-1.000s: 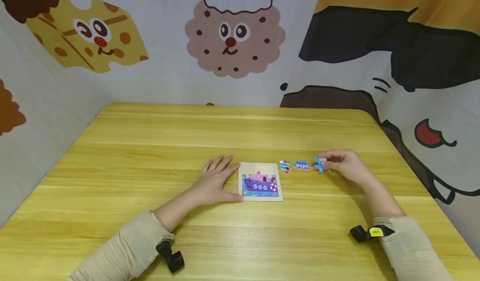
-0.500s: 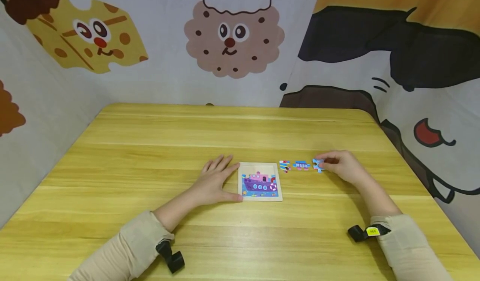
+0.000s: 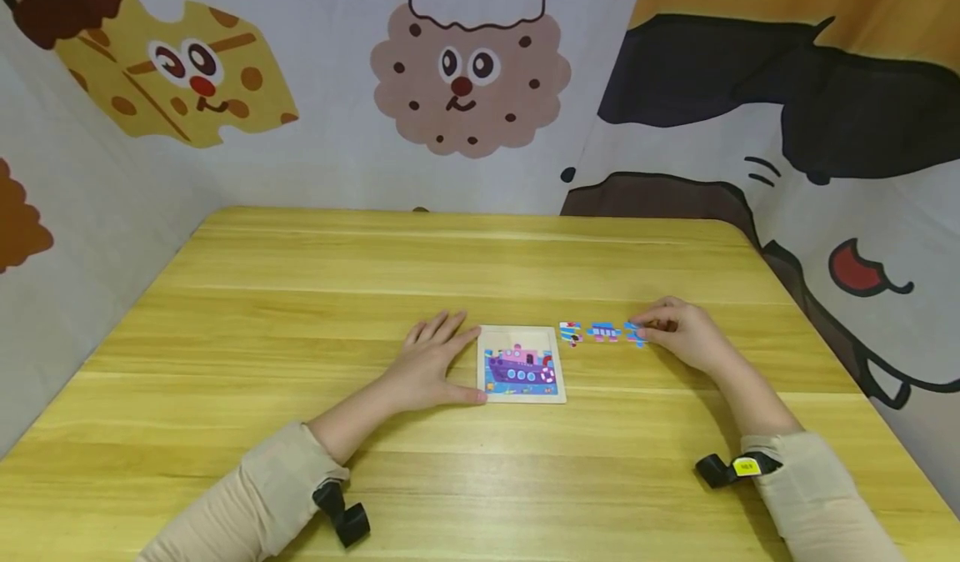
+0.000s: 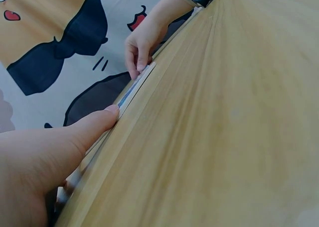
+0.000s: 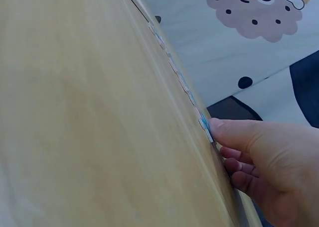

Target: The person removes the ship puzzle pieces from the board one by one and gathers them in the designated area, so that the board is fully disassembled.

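Observation:
A small wooden puzzle board (image 3: 517, 336) holds a purple and pink ship picture, with bare wood along its upper part. My left hand (image 3: 431, 370) lies with spread fingers at its left side, index fingertip at the top corner and thumb at the bottom corner. To the right of the board, my right hand (image 3: 688, 335) pinches a blue jigsaw piece (image 5: 204, 123) at its right side, low over the table; the fingers partly cover it in the head view. Left of that piece lie a blue and purple jigsaw piece (image 3: 603, 331) and a striped multicoloured one (image 3: 570, 333), all roughly in a row.
The wood-grain table (image 3: 480, 479) extends on all sides of the board. Behind it hangs a white cloth (image 3: 315, 170) printed with cartoon food and animal figures. Black straps with small black parts sit on both sleeved wrists.
My right hand has shifted slightly left with the blue jigsaw piece, bringing it closer to the middle piece. My left hand and the board have stayed in place.

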### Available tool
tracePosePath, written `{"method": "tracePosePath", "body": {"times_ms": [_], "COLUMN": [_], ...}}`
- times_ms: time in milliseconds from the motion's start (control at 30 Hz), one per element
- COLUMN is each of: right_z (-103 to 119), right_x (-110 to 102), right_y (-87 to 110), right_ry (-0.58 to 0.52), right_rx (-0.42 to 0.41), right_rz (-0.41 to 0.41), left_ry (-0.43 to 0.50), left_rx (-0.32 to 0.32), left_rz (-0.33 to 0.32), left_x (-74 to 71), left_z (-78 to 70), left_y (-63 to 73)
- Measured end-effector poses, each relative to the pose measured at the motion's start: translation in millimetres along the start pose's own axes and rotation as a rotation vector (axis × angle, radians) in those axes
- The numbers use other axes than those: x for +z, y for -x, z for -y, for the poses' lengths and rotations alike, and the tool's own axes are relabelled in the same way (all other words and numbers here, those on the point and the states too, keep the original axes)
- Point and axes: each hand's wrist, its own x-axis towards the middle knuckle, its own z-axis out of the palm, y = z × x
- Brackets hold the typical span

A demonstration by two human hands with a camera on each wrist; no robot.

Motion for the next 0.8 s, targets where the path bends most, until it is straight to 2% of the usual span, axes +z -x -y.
{"method": "tracePosePath", "body": {"times_ms": [267, 400, 600, 800], "right_z": [0, 5, 24, 46], "right_x": [-1, -1, -1, 3], "right_y": [0.6, 0.5, 0.0, -0.5], "right_ry": [-0.028, -0.021, -0.036, -0.082], "right_rx": [-0.001, -0.019, -0.072, -0.084], "right_rz": [-0.044, -0.093, -0.185, -0.202], "left_ry": [-0.007, -0.013, -0.008, -0.012], "left_rx": [-0.001, 0.001, 0.004, 0.007], "left_rz": [0.0, -0.004, -0.008, -0.009], "left_x": [0.5, 0.9, 0.9, 0.9], "left_z": [-0.2, 0.1, 0.1, 0.1], "left_y": [-0.3, -0.4, -0.7, -1.1]}}
